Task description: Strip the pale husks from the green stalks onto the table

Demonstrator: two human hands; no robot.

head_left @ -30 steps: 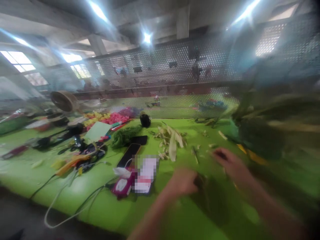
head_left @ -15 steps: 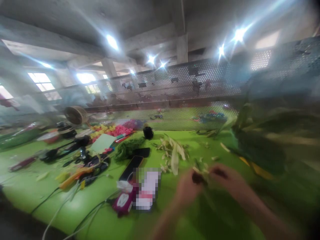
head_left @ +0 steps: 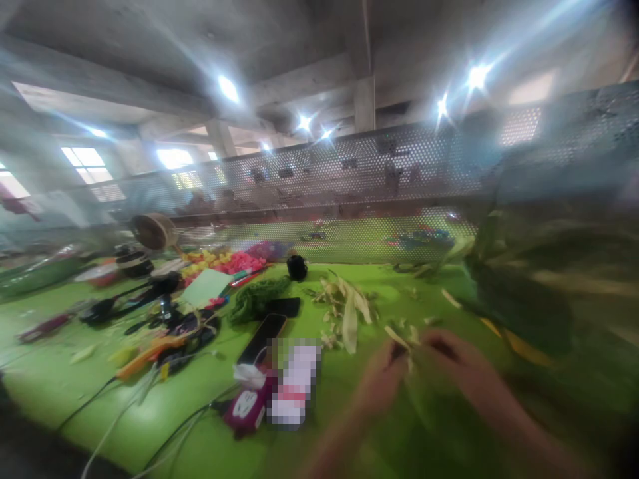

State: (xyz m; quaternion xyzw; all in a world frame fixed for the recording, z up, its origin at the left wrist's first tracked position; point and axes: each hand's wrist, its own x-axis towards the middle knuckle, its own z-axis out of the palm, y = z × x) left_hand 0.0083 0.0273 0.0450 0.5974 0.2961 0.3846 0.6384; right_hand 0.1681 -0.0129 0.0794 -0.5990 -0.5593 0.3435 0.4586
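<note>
The view is blurred by motion. My left hand [head_left: 382, 379] and my right hand [head_left: 456, 369] meet above the green table [head_left: 349, 439], fingers closed on a small bunch of pale leaf strips with a green stem [head_left: 404, 342] between them. A loose pile of pale leaf scraps [head_left: 344, 303] lies just beyond my left hand. A big heap of dark green foliage [head_left: 524, 293] sits to the right of my right hand.
Left of my hands lie a dark phone [head_left: 262, 336], a pixelated packet [head_left: 294, 379], a small magenta pouch [head_left: 247, 409] and cables [head_left: 124, 412]. Tools, a green card [head_left: 204, 286] and pink and yellow pieces [head_left: 224, 259] crowd the far left. A perforated metal screen [head_left: 349, 193] backs the table.
My hands have come together and risen from the tabletop, now gripping the leaf bunch between them. The camera has tilted upward a little.
</note>
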